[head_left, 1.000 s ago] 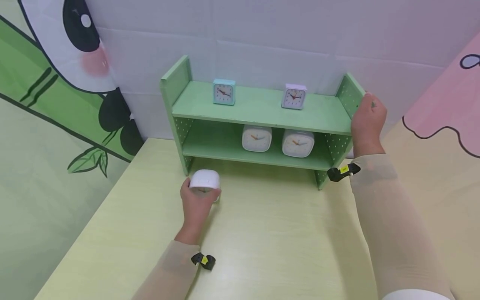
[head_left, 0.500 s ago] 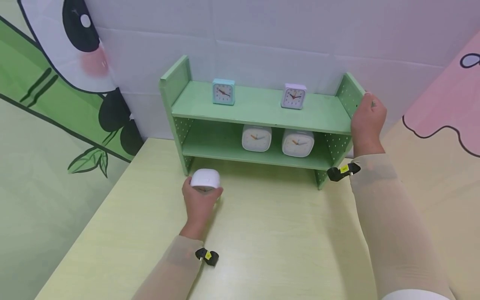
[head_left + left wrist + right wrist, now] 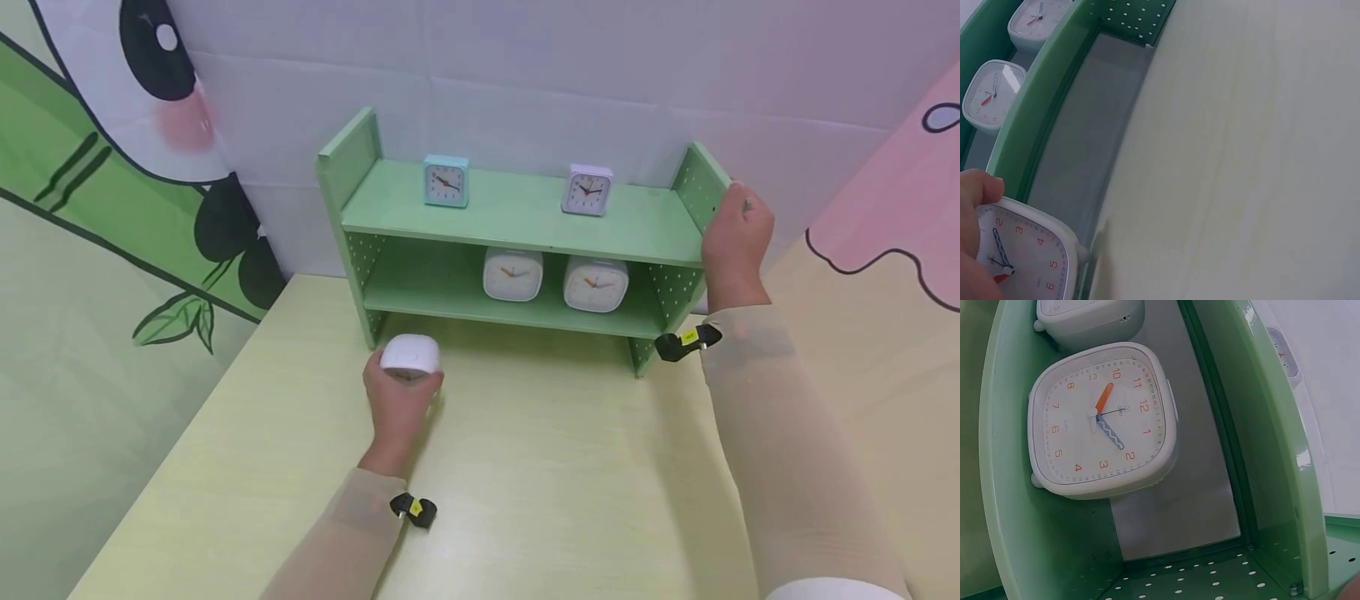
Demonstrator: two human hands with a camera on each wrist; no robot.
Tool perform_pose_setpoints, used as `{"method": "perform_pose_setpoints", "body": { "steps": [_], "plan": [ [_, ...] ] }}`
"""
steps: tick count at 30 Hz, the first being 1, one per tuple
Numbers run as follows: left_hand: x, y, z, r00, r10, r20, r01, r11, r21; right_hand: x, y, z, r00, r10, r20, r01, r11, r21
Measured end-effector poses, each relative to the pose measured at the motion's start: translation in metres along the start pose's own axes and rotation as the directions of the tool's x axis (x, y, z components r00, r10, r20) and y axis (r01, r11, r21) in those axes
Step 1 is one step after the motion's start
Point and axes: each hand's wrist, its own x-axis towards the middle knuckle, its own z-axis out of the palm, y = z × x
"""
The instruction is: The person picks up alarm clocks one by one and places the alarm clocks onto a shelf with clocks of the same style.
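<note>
A white alarm clock point(image 3: 409, 353) is gripped by my left hand point(image 3: 399, 408), thumb on one side and fingers on the other, in front of the left end of the green two-tier shelf point(image 3: 517, 317). In the left wrist view the held clock's dial point(image 3: 1035, 262) shows red numerals, with a thumb or finger over its upper corner. My right hand point(image 3: 738, 237) holds the top of the shelf's right side panel, fingers curled at its edge. On the lower tier stand two similar white clocks, the left one point(image 3: 513, 276) and the right one point(image 3: 596, 285).
On the upper tier are a small light-blue clock point(image 3: 447, 182) and a small lilac clock point(image 3: 587, 191). The shelf stands on a pale wooden table point(image 3: 525, 467) against a cloth-covered wall point(image 3: 540, 83). Perforated panels close the shelf's ends.
My left hand has shifted slightly forward and to the right with the white clock during the first half second, then stays almost still. My right hand keeps its place on the panel.
</note>
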Motion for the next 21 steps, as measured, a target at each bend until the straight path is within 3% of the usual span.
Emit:
{"method": "perform_pose_setpoints", "body": {
  "steps": [12,21],
  "plan": [
    [0.005,0.019,-0.002,1.000,0.015,0.021,-0.013,0.996,-0.087,0.000,-0.002,0.000,1.000,0.009,-0.007,-0.009,1.000,0.022],
    [0.009,0.040,-0.008,0.998,0.048,0.039,-0.044,0.995,-0.092,-0.002,-0.002,0.000,1.000,0.019,0.005,-0.019,0.999,0.025]
  ]
}}
